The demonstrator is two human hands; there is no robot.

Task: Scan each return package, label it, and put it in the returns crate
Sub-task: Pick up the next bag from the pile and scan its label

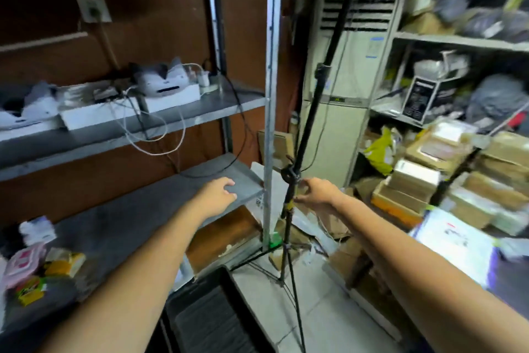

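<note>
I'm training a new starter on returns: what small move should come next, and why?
Probably move the right hand, by the black stand, toward the parcels stacked at the right and pick one up: no package shows in it or in the left hand at the grey shelf, so nothing can be scanned yet.

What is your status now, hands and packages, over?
Left hand rests on grey shelf, empty. Right hand at black stand pole, grip unclear. Packages stacked right, none in hand. Black crate below.
</note>
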